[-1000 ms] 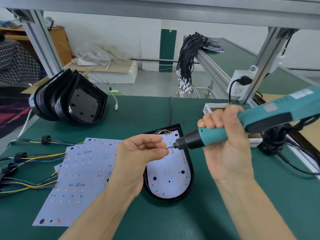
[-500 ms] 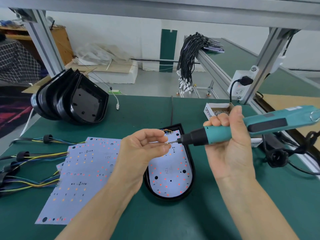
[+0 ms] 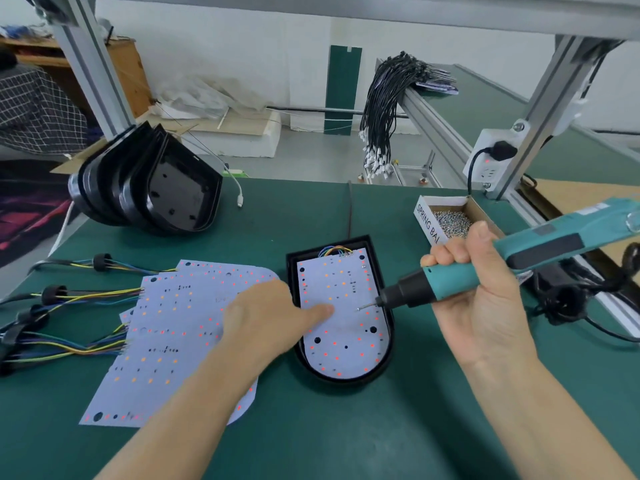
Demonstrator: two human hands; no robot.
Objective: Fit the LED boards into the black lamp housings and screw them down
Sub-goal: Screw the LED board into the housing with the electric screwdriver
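Observation:
A black lamp housing [image 3: 382,277] lies flat on the green bench with a white LED board [image 3: 341,337] seated inside it, coloured wires at its far end. My left hand [image 3: 273,323] rests on the housing's left edge, one finger pressing the board's middle. My right hand [image 3: 474,299] grips a teal electric screwdriver [image 3: 485,268]; a screw sits on the bit, just above the board's right side. Loose LED boards [image 3: 173,337] with wire bundles lie to the left.
A stack of empty black housings [image 3: 152,188] leans at the back left. An open box of screws [image 3: 450,220] stands at the back right. Aluminium frame posts [image 3: 93,67], a socket [image 3: 491,161] and the screwdriver's black cable [image 3: 575,303] lie around the bench.
My left hand left the screwdriver tip and dropped onto the board. The screwdriver tilted down and moved toward the board's right side with a screw on its bit.

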